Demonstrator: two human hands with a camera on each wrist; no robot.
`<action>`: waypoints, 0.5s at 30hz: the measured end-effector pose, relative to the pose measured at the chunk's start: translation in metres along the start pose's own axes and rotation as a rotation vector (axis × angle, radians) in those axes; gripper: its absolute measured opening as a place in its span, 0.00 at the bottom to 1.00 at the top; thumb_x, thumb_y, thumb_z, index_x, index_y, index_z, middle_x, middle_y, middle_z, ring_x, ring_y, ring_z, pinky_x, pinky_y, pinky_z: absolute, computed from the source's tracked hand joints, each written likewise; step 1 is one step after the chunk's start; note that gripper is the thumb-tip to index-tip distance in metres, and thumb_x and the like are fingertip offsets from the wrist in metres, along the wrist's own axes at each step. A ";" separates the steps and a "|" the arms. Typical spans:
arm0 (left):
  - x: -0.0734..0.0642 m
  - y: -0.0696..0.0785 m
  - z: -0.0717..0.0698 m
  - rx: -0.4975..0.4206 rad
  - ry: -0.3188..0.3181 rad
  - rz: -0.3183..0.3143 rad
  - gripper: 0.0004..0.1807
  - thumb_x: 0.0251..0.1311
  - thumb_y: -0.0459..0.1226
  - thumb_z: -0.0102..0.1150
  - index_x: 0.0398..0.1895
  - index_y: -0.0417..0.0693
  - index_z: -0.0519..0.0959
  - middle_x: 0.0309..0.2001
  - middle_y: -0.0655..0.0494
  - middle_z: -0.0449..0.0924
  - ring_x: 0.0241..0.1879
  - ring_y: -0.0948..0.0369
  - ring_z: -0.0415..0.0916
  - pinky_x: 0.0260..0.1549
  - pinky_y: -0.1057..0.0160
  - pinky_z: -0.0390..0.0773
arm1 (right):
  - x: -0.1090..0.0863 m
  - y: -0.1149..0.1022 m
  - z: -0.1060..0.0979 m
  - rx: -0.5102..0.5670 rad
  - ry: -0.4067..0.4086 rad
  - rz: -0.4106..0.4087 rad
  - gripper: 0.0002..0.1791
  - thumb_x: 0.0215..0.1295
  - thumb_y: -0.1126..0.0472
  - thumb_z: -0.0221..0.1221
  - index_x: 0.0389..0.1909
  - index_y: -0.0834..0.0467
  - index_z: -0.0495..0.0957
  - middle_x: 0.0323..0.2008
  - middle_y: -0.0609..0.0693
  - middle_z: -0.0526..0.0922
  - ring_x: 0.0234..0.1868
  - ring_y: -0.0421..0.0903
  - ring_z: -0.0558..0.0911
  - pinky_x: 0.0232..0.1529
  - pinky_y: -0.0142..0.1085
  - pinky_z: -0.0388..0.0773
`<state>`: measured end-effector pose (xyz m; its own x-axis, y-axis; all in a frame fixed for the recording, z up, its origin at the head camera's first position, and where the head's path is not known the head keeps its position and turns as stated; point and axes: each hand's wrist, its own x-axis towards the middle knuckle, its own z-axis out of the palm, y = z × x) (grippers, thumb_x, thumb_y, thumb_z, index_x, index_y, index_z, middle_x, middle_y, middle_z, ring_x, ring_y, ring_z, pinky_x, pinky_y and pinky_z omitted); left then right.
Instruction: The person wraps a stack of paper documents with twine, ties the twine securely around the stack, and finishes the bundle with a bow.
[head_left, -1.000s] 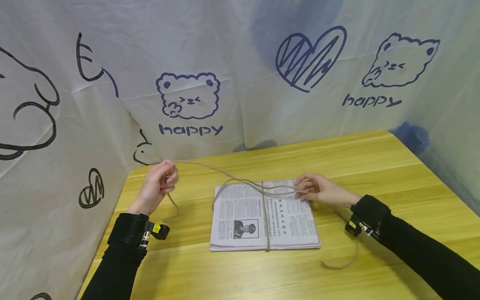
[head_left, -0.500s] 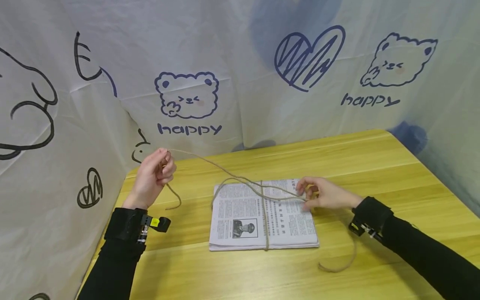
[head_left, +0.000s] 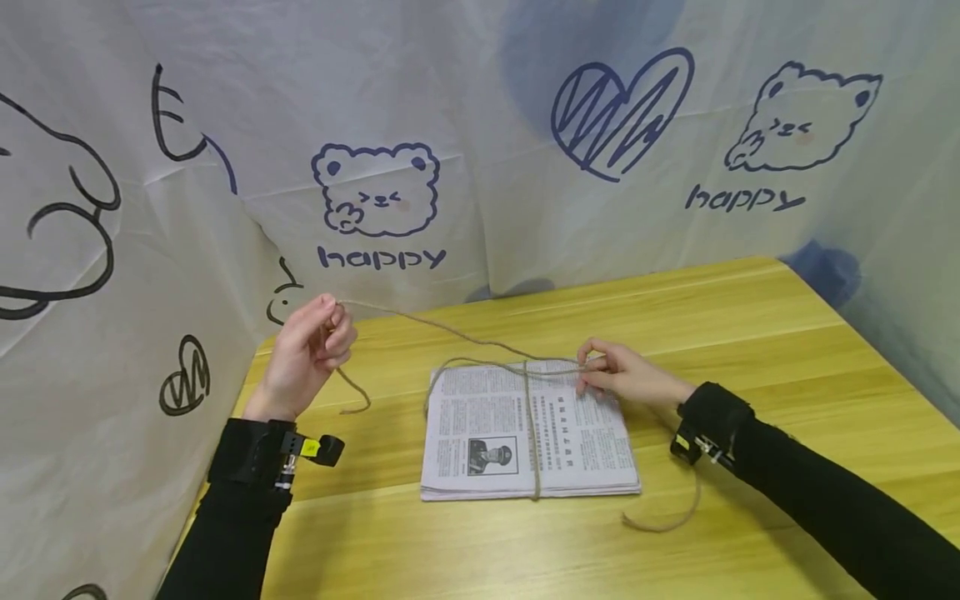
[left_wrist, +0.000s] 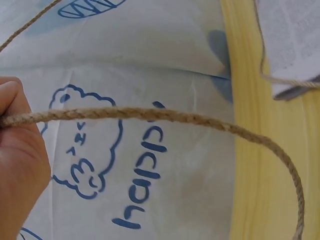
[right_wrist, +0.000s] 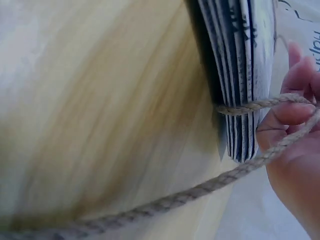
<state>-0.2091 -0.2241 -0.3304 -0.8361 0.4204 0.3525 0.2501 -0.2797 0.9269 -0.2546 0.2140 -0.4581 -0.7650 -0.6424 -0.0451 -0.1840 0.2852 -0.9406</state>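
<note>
A folded stack of newspapers (head_left: pixel 480 417) lies flat on the table, crossed from back to front by tan braided twine (head_left: pixel 536 442). Raised beyond the table's left part, my left hand (head_left: pixel 303 358) pinches one length between thumb and curled fingers; its tail hangs below the hand. In the left wrist view that twine (left_wrist: pixel 150 114) arcs away from the fingers. My right hand (head_left: pixel 626 375) is over the stack's far right corner, its fingers bent around the twine. From the right wrist view, twine (right_wrist: pixel 250 106) wraps the layered paper edge (right_wrist: pixel 242 65) and runs into the fingers.
A loose twine end (head_left: pixel 663 529) curls on the wooden table (head_left: pixel 450 554), right of the stack's front. White cloth (head_left: pixel 495 183) printed with bears and hearts hangs behind and along the left. Both wrists wear black camera straps.
My left hand has risen slightly with its twine. My right hand went lower and then back up and leftward over the stack, drawing the strands toward its far edge.
</note>
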 end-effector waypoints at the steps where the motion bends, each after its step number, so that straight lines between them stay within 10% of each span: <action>1: -0.002 -0.001 -0.001 -0.002 -0.008 -0.011 0.19 0.83 0.39 0.31 0.31 0.53 0.68 0.21 0.57 0.55 0.19 0.60 0.45 0.18 0.61 0.43 | 0.000 0.000 -0.001 0.010 0.003 0.005 0.08 0.78 0.67 0.48 0.49 0.69 0.67 0.38 0.67 0.84 0.29 0.46 0.75 0.33 0.33 0.73; 9: -0.023 -0.010 -0.023 0.025 -0.092 -0.090 0.20 0.82 0.36 0.26 0.30 0.51 0.66 0.22 0.55 0.52 0.19 0.58 0.44 0.20 0.59 0.43 | -0.009 -0.002 -0.011 0.072 0.125 0.024 0.22 0.81 0.58 0.44 0.50 0.76 0.75 0.38 0.48 0.86 0.39 0.42 0.80 0.40 0.32 0.72; 15: -0.040 -0.012 -0.039 -0.037 -0.165 -0.134 0.21 0.80 0.32 0.22 0.30 0.50 0.65 0.23 0.54 0.51 0.20 0.58 0.44 0.20 0.60 0.42 | -0.016 -0.001 -0.021 0.064 0.296 -0.059 0.11 0.75 0.70 0.50 0.51 0.74 0.67 0.37 0.51 0.79 0.31 0.39 0.78 0.34 0.33 0.76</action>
<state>-0.1976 -0.2714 -0.3605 -0.7686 0.5907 0.2456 0.1215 -0.2420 0.9626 -0.2556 0.2390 -0.4490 -0.9025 -0.4187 0.1012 -0.2013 0.2021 -0.9585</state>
